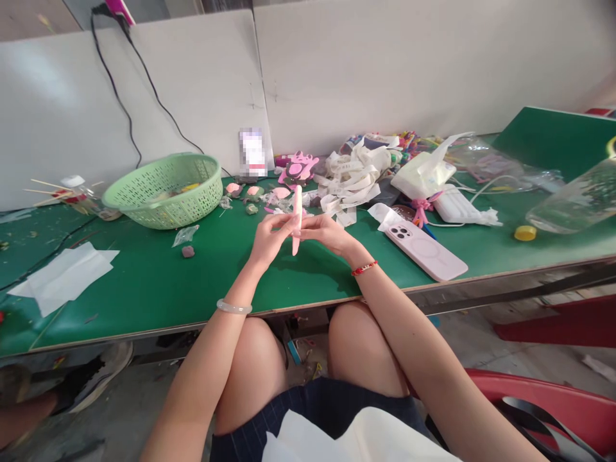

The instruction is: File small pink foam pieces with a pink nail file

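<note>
You are holding a slim, elongated piece above the front-middle part of the green table. The piece is showing a smooth, pale cream upper length, a pinker lower end and narrow, rounded tips; its long axis is running up and down in the view. Your left grip and right grip are pinching the piece from opposite sides, fingertips meeting at its lower half. Beyond it, small pink-topped lumps are lying in a row. To the right, crumpled white strips are forming a heap, and a pale pink phone is resting camera side up. To the left, a light green basket is standing near the wall panel.
</note>
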The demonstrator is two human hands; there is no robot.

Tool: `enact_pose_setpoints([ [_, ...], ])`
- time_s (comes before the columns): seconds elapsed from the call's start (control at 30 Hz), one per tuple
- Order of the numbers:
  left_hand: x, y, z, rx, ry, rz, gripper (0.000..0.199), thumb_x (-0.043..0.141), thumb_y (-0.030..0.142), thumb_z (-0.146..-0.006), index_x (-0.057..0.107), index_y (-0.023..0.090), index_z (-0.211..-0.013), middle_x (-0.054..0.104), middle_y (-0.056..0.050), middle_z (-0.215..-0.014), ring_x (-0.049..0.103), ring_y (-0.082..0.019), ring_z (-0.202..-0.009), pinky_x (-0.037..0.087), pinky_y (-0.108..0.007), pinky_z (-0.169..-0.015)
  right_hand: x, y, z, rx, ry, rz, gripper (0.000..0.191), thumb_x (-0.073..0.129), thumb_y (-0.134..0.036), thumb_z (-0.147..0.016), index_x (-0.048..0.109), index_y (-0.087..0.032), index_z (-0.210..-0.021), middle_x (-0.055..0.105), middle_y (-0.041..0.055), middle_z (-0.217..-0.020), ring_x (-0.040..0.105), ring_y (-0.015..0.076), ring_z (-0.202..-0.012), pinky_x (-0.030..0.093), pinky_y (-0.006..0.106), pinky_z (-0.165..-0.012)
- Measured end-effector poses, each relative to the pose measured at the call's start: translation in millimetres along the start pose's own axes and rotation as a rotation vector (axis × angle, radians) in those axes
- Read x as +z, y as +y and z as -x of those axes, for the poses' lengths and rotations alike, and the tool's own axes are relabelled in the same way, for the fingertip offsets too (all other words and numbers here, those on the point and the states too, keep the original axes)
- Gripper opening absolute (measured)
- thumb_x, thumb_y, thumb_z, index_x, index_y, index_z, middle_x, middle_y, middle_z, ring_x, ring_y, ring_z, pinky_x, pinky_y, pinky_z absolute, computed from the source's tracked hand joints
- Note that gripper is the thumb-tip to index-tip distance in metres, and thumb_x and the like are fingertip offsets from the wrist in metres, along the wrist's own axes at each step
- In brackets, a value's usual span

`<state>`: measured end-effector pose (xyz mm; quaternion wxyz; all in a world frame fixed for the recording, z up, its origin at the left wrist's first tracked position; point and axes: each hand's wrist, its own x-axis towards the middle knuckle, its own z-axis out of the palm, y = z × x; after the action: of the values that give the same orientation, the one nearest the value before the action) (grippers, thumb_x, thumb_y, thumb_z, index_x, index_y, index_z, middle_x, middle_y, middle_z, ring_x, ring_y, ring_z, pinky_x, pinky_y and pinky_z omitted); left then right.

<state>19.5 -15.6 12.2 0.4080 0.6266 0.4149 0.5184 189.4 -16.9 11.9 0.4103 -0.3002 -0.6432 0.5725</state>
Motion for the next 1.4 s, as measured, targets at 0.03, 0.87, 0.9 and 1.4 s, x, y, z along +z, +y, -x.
enact_pose_setpoints([
  [0.03, 0.6, 0.2, 0.0, 0.018, 0.025, 0.0, 0.036, 0.077, 0.054, -0.07, 0.078, 0.019, -0.081, 0.072, -0.007, -0.093, 0.065, -0.023, -0.093, 0.051, -0.029, -0.079, 0.9, -2.0, 0.7, -0.002, -0.02, 0.014, 0.03, 0.08, -0.046, -0.072, 0.079, -0.017, -0.077, 0.074, 0.0056, -0.074, 0.065, 0.0234, -0.089, 0.049, 0.036, -0.088],
  [0.87, 4.9, -1.7, 1.6, -0.055, 0.128, 0.397, 0.034, 0.081, 0.048, -0.069, 0.075, 0.016, -0.077, 0.072, -0.005, -0.077, 0.066, -0.017, -0.075, 0.05, -0.027, -0.069, 1.2, 11.6, -6.7, -0.081, -0.003, 0.174, 0.03, 0.079, -0.048, -0.072, 0.075, -0.018, -0.068, 0.071, 0.0039, -0.08, 0.062, 0.0194, -0.084, 0.047, 0.032, -0.082],
  [0.9, 5.0, -1.3, 2.0, -0.061, 0.114, 0.409, 0.035, 0.08, 0.048, -0.069, 0.075, 0.016, -0.079, 0.073, -0.006, -0.08, 0.068, -0.018, -0.078, 0.051, -0.028, -0.071, 1.2, 11.6, -7.1, -0.094, 0.009, 0.182, 0.031, 0.079, -0.048, -0.072, 0.074, -0.018, -0.065, 0.071, 0.0042, -0.081, 0.062, 0.0197, -0.084, 0.047, 0.032, -0.083],
  [1.4, 4.4, 2.9, 2.1, -0.102, 0.192, 0.489, 0.04, 0.083, 0.049, -0.066, 0.073, 0.015, -0.083, 0.076, -0.01, -0.088, 0.073, -0.027, -0.096, 0.055, -0.039, -0.09, 0.5, 15.5, -10.9, -0.075, 0.07, 0.259, 0.035, 0.081, -0.052, -0.063, 0.075, -0.017, -0.067, 0.072, 0.0059, -0.085, 0.061, 0.0217, -0.081, 0.046, 0.034, -0.074],
])
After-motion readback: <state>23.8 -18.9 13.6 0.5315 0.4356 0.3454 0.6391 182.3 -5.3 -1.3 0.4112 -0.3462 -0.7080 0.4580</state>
